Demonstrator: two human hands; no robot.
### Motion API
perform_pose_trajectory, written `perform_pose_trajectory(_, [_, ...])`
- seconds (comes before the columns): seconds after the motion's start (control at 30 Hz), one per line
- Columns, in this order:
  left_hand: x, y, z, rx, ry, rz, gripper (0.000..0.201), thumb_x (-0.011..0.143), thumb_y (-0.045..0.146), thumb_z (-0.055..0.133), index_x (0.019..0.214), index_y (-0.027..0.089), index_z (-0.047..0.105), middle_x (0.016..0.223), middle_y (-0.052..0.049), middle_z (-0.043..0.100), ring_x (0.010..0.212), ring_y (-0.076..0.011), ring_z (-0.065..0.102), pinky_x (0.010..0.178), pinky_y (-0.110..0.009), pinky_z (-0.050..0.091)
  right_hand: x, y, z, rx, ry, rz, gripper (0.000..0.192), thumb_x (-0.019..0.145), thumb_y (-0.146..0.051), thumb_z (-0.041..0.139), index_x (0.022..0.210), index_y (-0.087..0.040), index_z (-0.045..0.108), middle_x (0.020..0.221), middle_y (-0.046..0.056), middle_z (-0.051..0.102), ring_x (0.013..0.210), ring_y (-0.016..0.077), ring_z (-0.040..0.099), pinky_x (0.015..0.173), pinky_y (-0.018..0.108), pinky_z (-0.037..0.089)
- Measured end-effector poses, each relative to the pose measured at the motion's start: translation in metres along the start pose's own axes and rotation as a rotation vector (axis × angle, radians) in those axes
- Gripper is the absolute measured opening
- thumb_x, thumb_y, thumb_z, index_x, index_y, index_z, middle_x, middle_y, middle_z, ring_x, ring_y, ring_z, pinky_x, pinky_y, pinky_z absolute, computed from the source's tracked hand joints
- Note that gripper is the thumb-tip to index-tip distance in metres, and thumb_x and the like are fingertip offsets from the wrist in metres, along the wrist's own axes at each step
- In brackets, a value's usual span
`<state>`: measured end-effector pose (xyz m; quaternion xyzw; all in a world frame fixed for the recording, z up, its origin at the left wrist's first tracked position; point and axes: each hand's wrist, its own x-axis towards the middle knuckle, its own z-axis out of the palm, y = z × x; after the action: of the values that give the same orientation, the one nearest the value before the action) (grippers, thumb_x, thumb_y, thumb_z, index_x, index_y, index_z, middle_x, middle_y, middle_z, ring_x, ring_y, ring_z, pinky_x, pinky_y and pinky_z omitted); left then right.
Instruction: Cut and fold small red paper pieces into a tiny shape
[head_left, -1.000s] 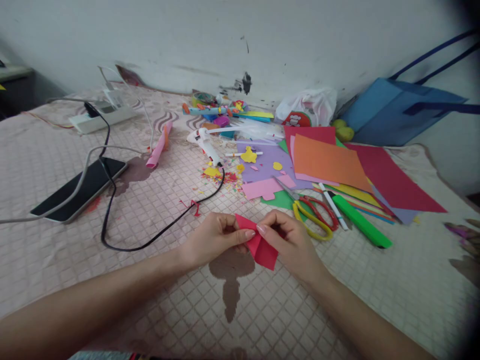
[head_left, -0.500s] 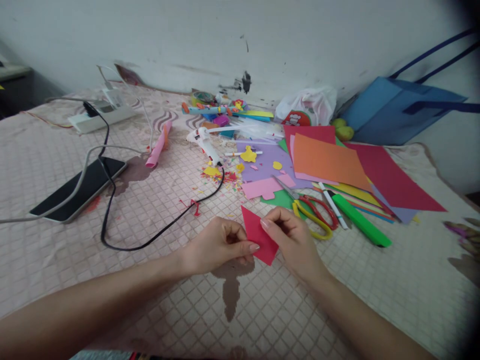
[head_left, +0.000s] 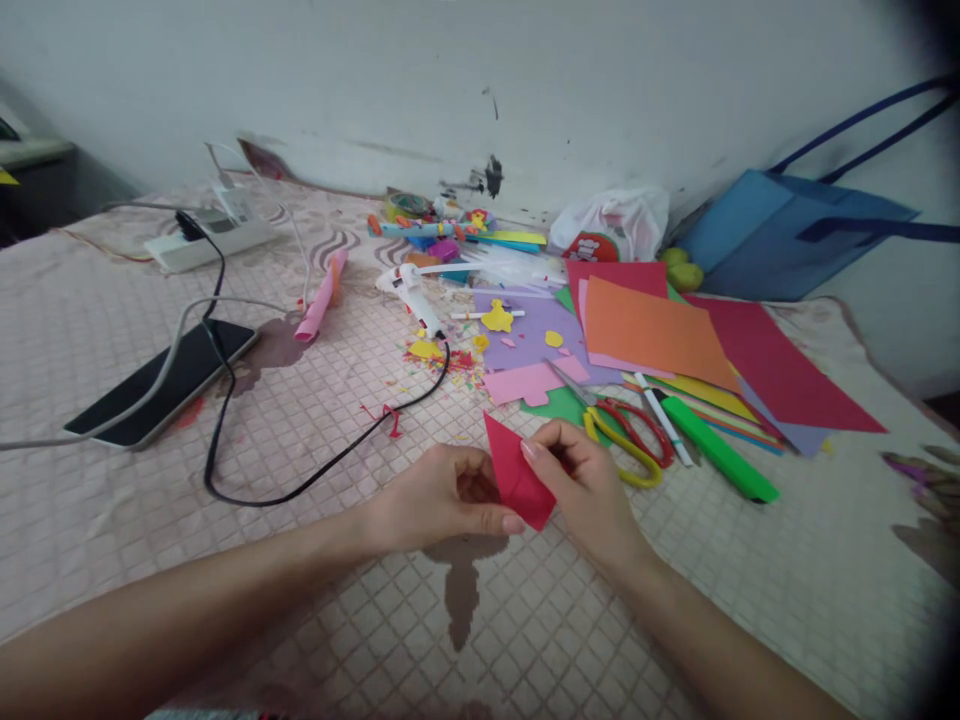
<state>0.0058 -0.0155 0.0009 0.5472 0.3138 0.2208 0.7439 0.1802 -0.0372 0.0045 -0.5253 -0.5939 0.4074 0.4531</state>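
Note:
A small red piece of paper (head_left: 517, 475) with slanted edges is held up between my two hands over the tablecloth. My right hand (head_left: 589, 485) pinches its right edge, thumb on the near face. At its lower left, my left hand (head_left: 450, 495) is closed, with the thumb near the paper's bottom and the other fingers partly behind it. Just beyond my right hand lie scissors (head_left: 626, 445) with red and yellow handles. A green box cutter (head_left: 720, 450) and a white marker (head_left: 664, 418) rest right of them.
A white glue gun (head_left: 412, 300) and its black cord (head_left: 330, 460) lie ahead. Coloured sheets, the top one orange (head_left: 652, 335), are stacked at right, near a blue bag (head_left: 787, 235). At left are a phone (head_left: 165, 385), a power strip (head_left: 210, 245) and a pink paper roll (head_left: 322, 300).
My left thumb has slid down towards the red paper's lower edge, showing more of its face. The right hand keeps its pinch. The view has tilted slightly.

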Motion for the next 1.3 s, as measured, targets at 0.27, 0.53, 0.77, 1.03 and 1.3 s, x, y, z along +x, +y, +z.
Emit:
perform_pose_trajectory(0.27, [0.0, 0.007, -0.005, 0.069, 0.105, 0.011, 0.022, 0.075, 0.031, 0.066, 0.069, 0.011, 0.058, 0.064, -0.001, 0.059, 0.058, -0.009, 0.053, 0.056, -0.02, 0.04, 0.0, 0.0, 0.001, -0.062, -0.01, -0.035, 0.017, 0.086, -0.022, 0.053, 0.069, -0.019, 0.051, 0.064, -0.004, 0.051, 0.059, 0.0095, 0.046, 0.053, 0.021, 0.035])
perform_pose_trajectory(0.53, [0.001, 0.009, -0.009, 0.03, 0.21, 0.039, 0.024, 0.078, 0.034, 0.062, 0.071, 0.011, 0.06, 0.063, 0.001, 0.057, 0.059, -0.0081, 0.051, 0.055, -0.019, 0.039, 0.0, -0.004, 0.002, -0.064, -0.072, 0.009, 0.019, 0.086, -0.022, 0.051, 0.067, -0.018, 0.05, 0.061, -0.004, 0.05, 0.056, 0.0094, 0.045, 0.052, 0.021, 0.035])
perform_pose_trajectory(0.77, [0.0, 0.011, -0.009, -0.048, 0.272, 0.02, 0.022, 0.075, 0.032, 0.065, 0.071, 0.012, 0.057, 0.066, 0.0, 0.06, 0.06, -0.0084, 0.054, 0.057, -0.019, 0.041, 0.0, -0.002, 0.001, -0.074, -0.1, 0.015, 0.019, 0.085, -0.021, 0.051, 0.066, -0.018, 0.05, 0.06, -0.004, 0.049, 0.056, 0.0095, 0.044, 0.052, 0.021, 0.035])
perform_pose_trajectory(1.03, [0.001, 0.015, -0.009, -0.106, 0.33, -0.02, 0.024, 0.079, 0.032, 0.061, 0.067, 0.013, 0.053, 0.062, 0.002, 0.059, 0.06, -0.0081, 0.054, 0.06, -0.02, 0.041, 0.001, -0.001, -0.001, -0.082, -0.14, 0.022, 0.019, 0.085, -0.019, 0.051, 0.066, -0.019, 0.048, 0.06, -0.005, 0.047, 0.055, 0.0091, 0.041, 0.05, 0.021, 0.032])
perform_pose_trajectory(1.3, [0.0, 0.018, -0.013, 0.064, 0.215, -0.081, 0.026, 0.075, 0.037, 0.065, 0.075, 0.011, 0.061, 0.067, -0.001, 0.061, 0.061, -0.0096, 0.054, 0.056, -0.02, 0.04, 0.002, -0.002, -0.001, -0.025, -0.21, 0.057, 0.019, 0.084, -0.021, 0.053, 0.066, -0.018, 0.048, 0.062, -0.004, 0.047, 0.058, 0.01, 0.043, 0.054, 0.021, 0.035])
